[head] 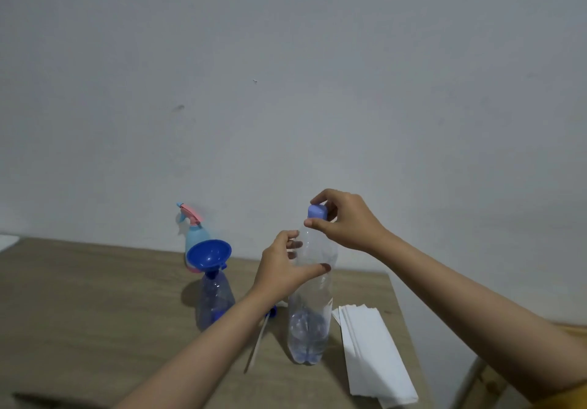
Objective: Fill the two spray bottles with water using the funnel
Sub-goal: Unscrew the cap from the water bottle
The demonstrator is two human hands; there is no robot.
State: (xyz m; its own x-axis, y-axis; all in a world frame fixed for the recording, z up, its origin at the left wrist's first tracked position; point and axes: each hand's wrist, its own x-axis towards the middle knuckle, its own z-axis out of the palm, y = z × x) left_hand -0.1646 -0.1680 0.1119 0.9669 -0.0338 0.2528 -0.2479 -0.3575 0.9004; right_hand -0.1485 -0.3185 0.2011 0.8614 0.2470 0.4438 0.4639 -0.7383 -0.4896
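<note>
A tall clear water bottle (309, 319) stands upright on the wooden table (95, 313), with water in its lower part. My left hand (282, 268) grips its upper body. My right hand (346, 221) pinches its light blue cap (316, 211) on the neck. To the left stands a clear blue spray bottle (213, 300) with a blue funnel (208, 254) set in its mouth. Behind it, against the wall, is a light blue spray bottle (195, 233) with a pink trigger head on. A spray head with a white tube (259, 338) lies on the table, partly hidden by my left forearm.
A stack of white paper sheets (374, 351) lies at the table's right edge, just right of the water bottle. The grey wall (286, 90) rises directly behind the table. A wooden chair part (486, 380) shows at the lower right.
</note>
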